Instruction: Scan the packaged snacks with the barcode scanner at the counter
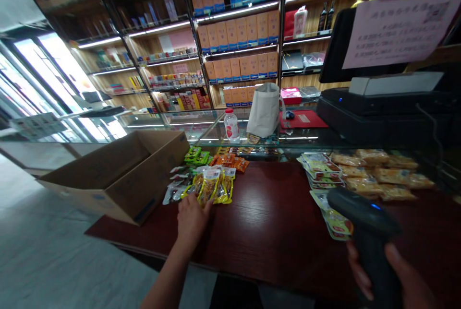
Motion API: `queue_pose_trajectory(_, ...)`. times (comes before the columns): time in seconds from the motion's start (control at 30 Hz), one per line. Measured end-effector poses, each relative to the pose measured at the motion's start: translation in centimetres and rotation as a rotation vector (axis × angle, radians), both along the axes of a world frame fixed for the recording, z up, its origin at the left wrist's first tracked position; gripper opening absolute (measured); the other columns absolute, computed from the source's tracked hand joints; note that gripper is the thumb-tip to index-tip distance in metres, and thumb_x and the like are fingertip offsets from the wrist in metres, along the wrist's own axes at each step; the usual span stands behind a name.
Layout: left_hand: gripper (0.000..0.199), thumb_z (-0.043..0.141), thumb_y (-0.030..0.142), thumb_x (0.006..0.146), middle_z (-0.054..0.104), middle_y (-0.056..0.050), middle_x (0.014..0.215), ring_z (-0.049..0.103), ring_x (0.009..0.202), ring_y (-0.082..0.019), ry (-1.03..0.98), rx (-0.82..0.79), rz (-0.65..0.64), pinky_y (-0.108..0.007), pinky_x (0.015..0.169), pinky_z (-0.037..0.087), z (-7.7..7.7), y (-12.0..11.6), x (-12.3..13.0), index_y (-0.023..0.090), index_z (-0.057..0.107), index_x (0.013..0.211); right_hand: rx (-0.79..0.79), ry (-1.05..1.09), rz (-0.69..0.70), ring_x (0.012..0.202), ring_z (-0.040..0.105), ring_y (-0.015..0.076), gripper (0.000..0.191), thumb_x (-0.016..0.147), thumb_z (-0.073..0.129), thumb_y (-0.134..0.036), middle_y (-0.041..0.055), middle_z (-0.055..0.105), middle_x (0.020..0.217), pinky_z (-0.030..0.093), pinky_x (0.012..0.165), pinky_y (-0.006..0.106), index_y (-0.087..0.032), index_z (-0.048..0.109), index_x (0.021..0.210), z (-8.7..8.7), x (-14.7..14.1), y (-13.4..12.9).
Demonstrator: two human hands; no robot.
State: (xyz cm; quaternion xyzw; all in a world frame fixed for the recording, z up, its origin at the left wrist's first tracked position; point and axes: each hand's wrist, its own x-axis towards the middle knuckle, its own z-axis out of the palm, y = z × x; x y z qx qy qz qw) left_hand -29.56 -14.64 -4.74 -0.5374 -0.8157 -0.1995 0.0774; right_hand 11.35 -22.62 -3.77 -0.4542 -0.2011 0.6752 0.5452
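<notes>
Left hand, at 6 o'clock, touches yellow snack packet, grip unclear; right hand, at 4 o'clock, clenches black barcode scanner; cardboard box at 9.

1. A dark red wooden counter carries everything.
2. An open cardboard box sits at its left end, overhanging the edge.
3. Yellow snack packets lie beside the box, with orange packets and green packets just behind.
4. Green-and-white packets lie in overlapping rows to the right, beside yellow pastry packets.
</notes>
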Motion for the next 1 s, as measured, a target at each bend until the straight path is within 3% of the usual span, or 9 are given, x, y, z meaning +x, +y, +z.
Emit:
queue_pose_trajectory(0.17, 0.054, 0.055, 0.053, 0.083, 0.059, -0.019, 0.113, 0.061, 0.108, -0.034, -0.171, -0.014, -0.031, -0.047, 0.094, 0.050, -0.9, 0.3, -1.6, 0.011, 0.052, 0.116, 0.019, -0.006, -0.006, 0.042, 0.053, 0.0163, 0.051, 0.061, 0.081, -0.062, 0.0052, 0.068, 0.057, 0.046, 0.037, 0.027, -0.019, 0.073, 0.087, 1.3, -1.6, 1.0)
queue_pose_trajectory(0.27, 0.050, 0.065, 0.047, 0.076, 0.062, -0.015, 0.104, 0.064, 0.100, -0.032, -0.350, 0.016, -0.024, -0.044, 0.087, 0.052, -0.5, 0.7, -2.5, 0.014, 0.052, 0.111, 0.044, 0.019, 0.019, 0.047, 0.057, 0.0172, 0.051, 0.067, 0.081, -0.057, 0.0061, 0.074, 0.070, 0.048, 0.040, 0.027, -0.020, 0.070, 0.101, 1.1, -1.7, 1.3)
queue_pose_trajectory(0.37, 0.048, 0.073, 0.036, 0.071, 0.064, -0.009, 0.088, 0.066, 0.080, -0.026, -0.571, 0.026, 0.066, -0.037, 0.073, 0.053, 0.4, 0.8, -3.2, 0.016, 0.051, 0.109, 0.057, 0.033, 0.007, 0.049, 0.058, 0.0166, 0.047, 0.072, 0.079, -0.055, 0.0052, 0.075, 0.075, 0.049, 0.042, 0.026, -0.022, 0.068, 0.104, 0.5, -1.7, 1.6)
queue_pose_trajectory(0.47, 0.047, 0.074, 0.026, 0.072, 0.059, 0.001, 0.069, 0.058, 0.055, -0.016, -0.922, 0.065, 0.134, -0.027, 0.054, 0.047, 1.3, 0.5, -3.5, 0.017, 0.051, 0.111, 0.087, 0.029, 0.011, 0.046, 0.056, 0.0144, 0.045, 0.074, 0.077, -0.057, 0.0041, 0.074, 0.072, 0.047, 0.041, 0.025, -0.021, 0.070, 0.101, 0.2, -2.1, 1.8)
queue_pose_trajectory(0.53, 0.041, 0.073, 0.020, 0.073, 0.057, 0.004, 0.064, 0.053, 0.048, -0.012, -1.216, 0.105, 0.074, -0.022, 0.048, 0.043, 1.9, 0.2, -3.4, 0.015, 0.054, 0.109, 0.116, 0.011, 0.005, 0.045, 0.056, 0.0135, 0.043, 0.076, 0.074, -0.058, 0.0033, 0.072, 0.066, 0.046, 0.040, 0.023, -0.019, 0.072, 0.095, 0.3, -2.5, 1.9)
queue_pose_trajectory(0.6, 0.031, 0.070, 0.012, 0.075, 0.061, 0.002, 0.067, 0.057, 0.051, -0.010, -1.459, 0.164, 0.014, -0.019, 0.050, 0.047, 2.7, -0.2, -2.9, 0.014, 0.058, 0.103, 0.125, -0.002, -0.020, 0.044, 0.056, 0.0129, 0.042, 0.076, 0.074, -0.058, 0.0031, 0.070, 0.063, 0.045, 0.039, 0.021, -0.018, 0.073, 0.091, 0.4, -2.7, 2.0)
queue_pose_trajectory(0.8, 0.020, 0.056, -0.001, 0.086, 0.070, -0.004, 0.083, 0.067, 0.062, -0.011, -1.836, 0.206, 0.016, -0.020, 0.057, 0.058, 4.9, -0.4, 2.5, 0.013, 0.065, 0.097, 0.138, 0.025, -0.060, 0.041, 0.053, 0.0102, 0.045, 0.074, 0.077, -0.059, 0.0028, 0.067, 0.059, 0.043, 0.036, 0.018, -0.015, 0.074, 0.085, 0.7, -3.1, 2.6)
queue_pose_trajectory(1.0, 0.015, 0.059, 0.001, 0.086, 0.072, -0.006, 0.085, 0.069, 0.063, -0.012, -2.136, -0.057, -0.035, -0.020, 0.057, 0.058, 4.1, 0.1, 9.9, 0.011, 0.065, 0.095, 0.218, 0.022, -0.019, 0.043, 0.055, 0.0105, 0.046, 0.080, 0.073, -0.056, 0.0050, 0.072, 0.072, 0.044, 0.036, 0.019, -0.017, 0.073, 0.103, 0.8, -3.1, 2.7)
